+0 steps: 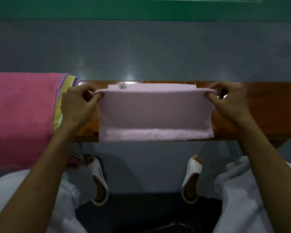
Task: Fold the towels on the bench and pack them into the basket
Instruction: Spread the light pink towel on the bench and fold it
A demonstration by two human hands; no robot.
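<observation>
Both hands were on the pale lilac towel (155,113). My left hand (77,105) pinched its upper left corner, thumb and curled fingers closed on the doubled edge. My right hand (228,103) gripped the upper right corner the same way. The held edge ran level and taut between them.

Towel position: laid across the wooden bench (267,111), roughly centred in front of me. The lower layer lay flat on the bench top. Its far edge showed just beyond the held edge, close to the bench's far side. Its near edge sat at the bench's front edge. A lighter band ran along that near edge. There was a small grey mark near the far left corner; I couldn't tell what it was.

On the left sat a stack of towels, with a hot-pink towel (20,115) on top, draped over the bench and hanging down its front. Purple and yellow striped edges (61,105) stuck out from under its right side. My left wrist was just beside those edges. A strip of bare wood separated the stack from the lilac towel.

Under the bench was grey floor (141,47), with my feet in a white left sandal (95,169) and a white right sandal (194,168). White cloth (238,190) covered both knees. A green floor strip (91,10) ran along the far side.
</observation>
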